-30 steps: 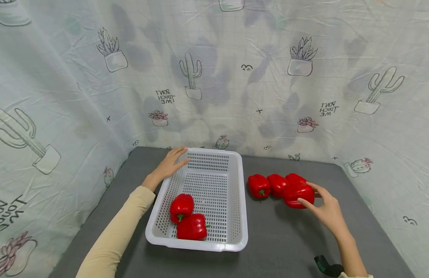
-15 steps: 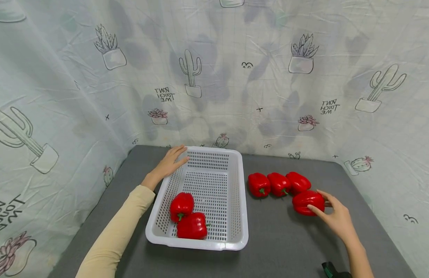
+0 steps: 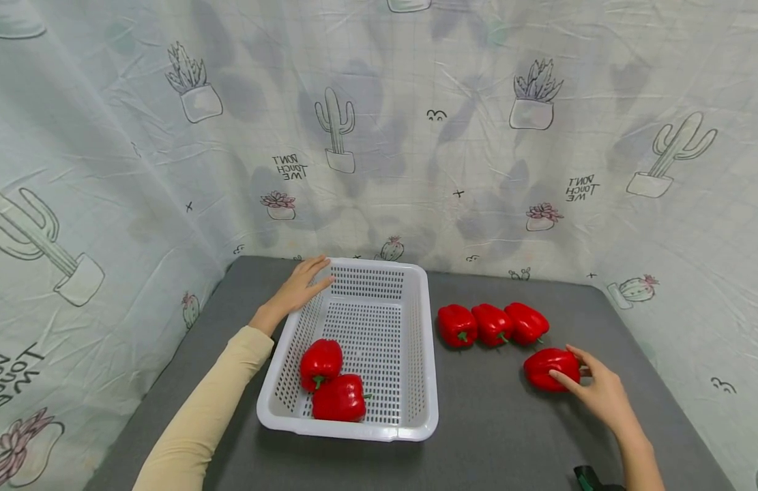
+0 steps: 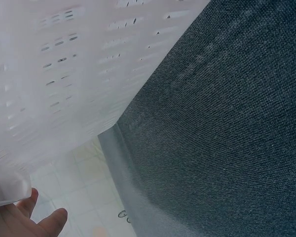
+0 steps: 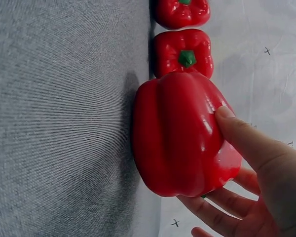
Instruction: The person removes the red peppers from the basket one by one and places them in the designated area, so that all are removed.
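A white slotted plastic basket point(image 3: 420, 354) stands on the table, with one red bell pepper point(image 3: 321, 361) and a second red bell pepper point(image 3: 340, 399) at its near left. My left hand point(image 3: 295, 288) rests on the basket's far left rim, fingers fairly straight. In the left wrist view only some fingers point(image 4: 53, 223) show beside the rim. On the right, my right hand point(image 3: 600, 389) holds another red bell pepper point(image 3: 552, 369) between thumb and fingers, low at the table surface. The right wrist view shows the thumb on the pepper's side and the other fingers partly behind it.
Three red bell peppers, among them the middle one point(image 3: 492, 324), lie in a row right of the basket. The grey table point(image 3: 477, 423) ends at a cactus-print curtain point(image 3: 397, 136). A dark strap point(image 3: 590, 479) lies by the right forearm.
My right hand has drawn the held bell pepper right and toward me, away from the row of three. The left hand and the basket have stayed in place.
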Action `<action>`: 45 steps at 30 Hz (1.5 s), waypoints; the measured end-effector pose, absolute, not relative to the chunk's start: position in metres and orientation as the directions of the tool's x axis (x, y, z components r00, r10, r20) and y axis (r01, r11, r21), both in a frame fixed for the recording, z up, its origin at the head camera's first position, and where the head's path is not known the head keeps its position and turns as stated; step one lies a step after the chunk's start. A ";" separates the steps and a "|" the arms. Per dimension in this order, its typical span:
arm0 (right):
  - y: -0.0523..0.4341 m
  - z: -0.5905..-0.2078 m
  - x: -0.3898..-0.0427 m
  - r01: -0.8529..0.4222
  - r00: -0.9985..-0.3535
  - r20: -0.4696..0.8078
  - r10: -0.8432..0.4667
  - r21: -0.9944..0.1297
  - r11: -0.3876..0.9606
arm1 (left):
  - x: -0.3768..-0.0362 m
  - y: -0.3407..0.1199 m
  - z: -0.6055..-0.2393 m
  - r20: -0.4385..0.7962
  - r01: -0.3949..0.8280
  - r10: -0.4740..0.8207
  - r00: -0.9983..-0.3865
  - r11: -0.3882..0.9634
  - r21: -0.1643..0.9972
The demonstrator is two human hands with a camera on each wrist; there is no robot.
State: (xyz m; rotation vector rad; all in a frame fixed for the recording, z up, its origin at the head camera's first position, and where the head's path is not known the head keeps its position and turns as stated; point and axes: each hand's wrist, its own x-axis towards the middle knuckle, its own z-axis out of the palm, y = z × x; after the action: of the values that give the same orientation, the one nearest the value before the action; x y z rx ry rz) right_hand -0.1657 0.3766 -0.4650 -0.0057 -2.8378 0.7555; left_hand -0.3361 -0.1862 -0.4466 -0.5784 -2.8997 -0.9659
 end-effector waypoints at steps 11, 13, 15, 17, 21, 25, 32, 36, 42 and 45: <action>0.378 -0.469 -0.176 -0.033 -0.981 0.186 0.063 -0.472 0.881 | -0.337 -0.189 -0.447 0.131 0.344 0.334 -0.933 0.730 0.591; 0.377 -0.468 -0.178 -0.027 -0.981 0.182 0.064 -0.458 0.889 | -0.336 -0.189 -0.447 0.128 0.342 0.333 -0.934 0.730 0.592; 0.376 -0.468 -0.179 -0.020 -0.981 0.180 0.067 -0.444 0.896 | -0.335 -0.189 -0.447 0.130 0.345 0.336 -0.933 0.729 0.591; 0.376 -0.467 -0.181 -0.012 -0.982 0.173 0.070 -0.437 0.900 | -0.336 -0.189 -0.447 0.132 0.345 0.335 -0.933 0.729 0.592; 0.376 -0.464 -0.184 -0.012 -0.983 0.170 0.068 -0.429 0.903 | -0.336 -0.188 -0.448 0.135 0.349 0.337 -0.932 0.726 0.592; 0.375 -0.460 -0.184 -0.017 -0.984 0.169 0.060 -0.417 0.909 | -0.336 -0.188 -0.447 0.126 0.342 0.336 -0.933 0.726 0.597; 0.374 -0.449 -0.187 -0.029 -0.979 0.196 0.050 -0.384 0.923 | -0.336 -0.188 -0.446 0.131 0.347 0.337 -0.932 0.734 0.584; 0.375 -0.444 -0.189 -0.026 -0.979 0.199 0.051 -0.367 0.930 | -0.335 -0.188 -0.446 0.133 0.343 0.332 -0.934 0.727 0.594; 0.372 -0.434 -0.192 -0.024 -0.977 0.207 0.056 -0.364 0.931 | -0.335 -0.188 -0.446 0.144 0.354 0.337 -0.931 0.727 0.588; 0.369 -0.428 -0.194 -0.045 -0.974 0.222 0.041 -0.368 0.929 | -0.335 -0.187 -0.446 0.143 0.356 0.340 -0.929 0.726 0.588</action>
State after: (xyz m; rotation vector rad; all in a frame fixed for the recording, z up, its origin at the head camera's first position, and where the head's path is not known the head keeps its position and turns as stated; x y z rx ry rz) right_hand -0.1944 0.3687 -0.4283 0.0033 -2.8606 0.5537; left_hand -0.3351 -0.1874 -0.4462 -0.5839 -2.8949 -0.9937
